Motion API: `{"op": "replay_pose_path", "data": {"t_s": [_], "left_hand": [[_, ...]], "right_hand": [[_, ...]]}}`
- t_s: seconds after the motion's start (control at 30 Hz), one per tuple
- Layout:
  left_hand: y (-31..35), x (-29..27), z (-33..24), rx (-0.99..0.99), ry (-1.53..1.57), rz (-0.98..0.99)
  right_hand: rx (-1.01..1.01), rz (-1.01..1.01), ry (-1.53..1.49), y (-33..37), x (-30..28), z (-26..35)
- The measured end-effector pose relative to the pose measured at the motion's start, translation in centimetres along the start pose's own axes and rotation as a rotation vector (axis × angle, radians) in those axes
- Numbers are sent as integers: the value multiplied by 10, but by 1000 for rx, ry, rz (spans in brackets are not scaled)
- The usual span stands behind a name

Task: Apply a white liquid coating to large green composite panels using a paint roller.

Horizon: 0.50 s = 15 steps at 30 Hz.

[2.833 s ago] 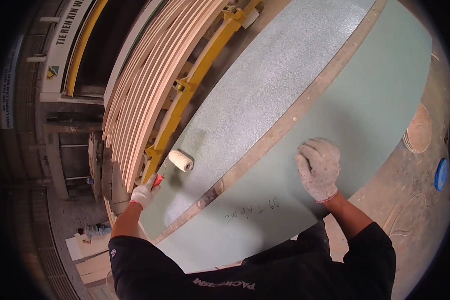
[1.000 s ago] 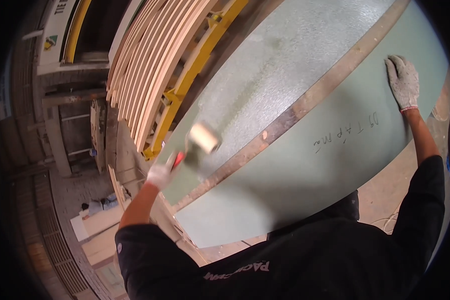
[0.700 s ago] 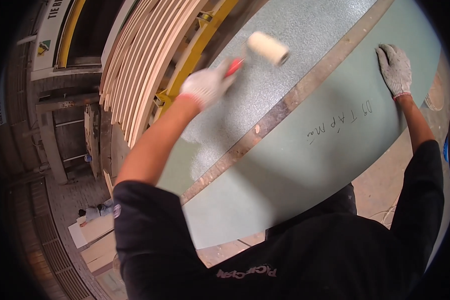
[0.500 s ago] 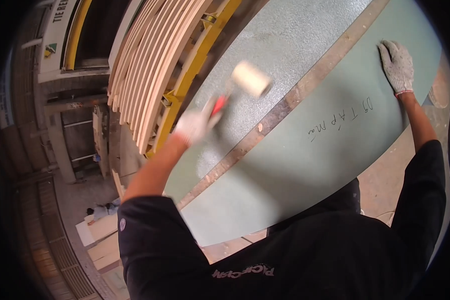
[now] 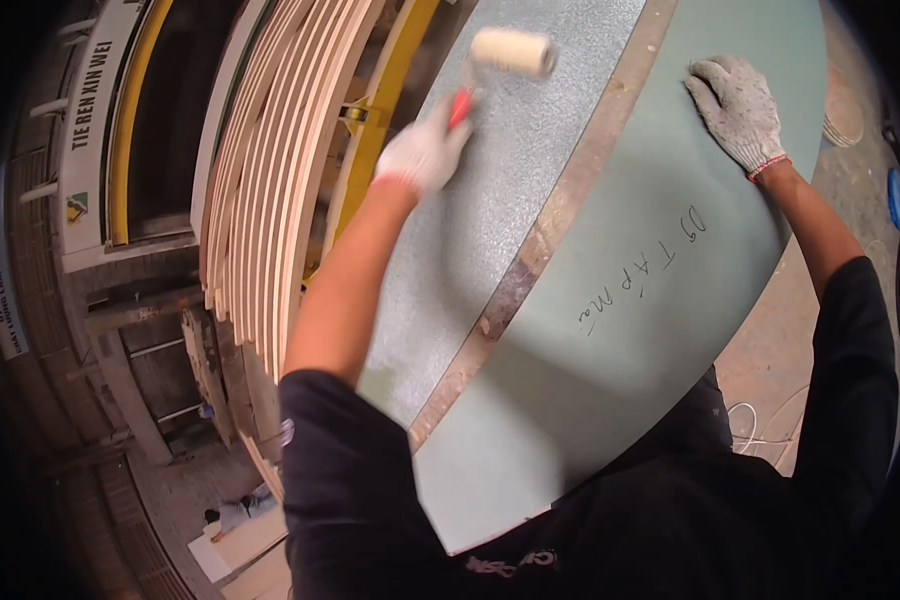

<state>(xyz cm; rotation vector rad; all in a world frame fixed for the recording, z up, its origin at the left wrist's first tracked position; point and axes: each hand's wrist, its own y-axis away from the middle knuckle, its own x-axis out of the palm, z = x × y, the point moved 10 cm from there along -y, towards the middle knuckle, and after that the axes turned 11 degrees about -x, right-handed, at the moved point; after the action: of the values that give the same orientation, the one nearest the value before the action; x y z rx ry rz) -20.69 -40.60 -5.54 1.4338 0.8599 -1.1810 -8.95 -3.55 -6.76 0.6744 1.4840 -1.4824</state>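
Note:
My left hand [image 5: 425,155], in a white knitted glove, is closed round the red handle of a paint roller [image 5: 513,52]. Its cream sleeve is over the far part of a glossy wet strip [image 5: 505,150] on a pale green board [image 5: 630,350]; whether it touches the surface I cannot tell. Along the strip's right side runs a worn, stained wooden batten [image 5: 560,215]. My right hand [image 5: 738,110], gloved in speckled knit with a red cuff, rests on the board right of the batten, fingers stretched out and holding nothing. Dark handwriting marks the green surface below it.
Several long pale wood strips [image 5: 260,190] are stacked left of the board, beside a yellow metal beam [image 5: 378,120]. A large machine frame [image 5: 90,140] stands farther left. Loose boards [image 5: 240,545] lie at the lower left. A cable [image 5: 745,425] and a round container [image 5: 843,110] are at the right.
The roller in my left hand has moved up and away along the strip. Wet gloss now covers more of its near end. The view has turned; my right hand stays flat on the board.

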Motion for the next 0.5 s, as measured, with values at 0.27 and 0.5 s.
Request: {"op": "replay_pose_path", "data": {"t_s": [0.27, 0.5], "left_hand": [[126, 30, 142, -240, -179, 172], [315, 53, 281, -379, -308, 332]], "right_hand": [[15, -48, -7, 9, -9, -20], [5, 42, -27, 7, -5, -8]]}}
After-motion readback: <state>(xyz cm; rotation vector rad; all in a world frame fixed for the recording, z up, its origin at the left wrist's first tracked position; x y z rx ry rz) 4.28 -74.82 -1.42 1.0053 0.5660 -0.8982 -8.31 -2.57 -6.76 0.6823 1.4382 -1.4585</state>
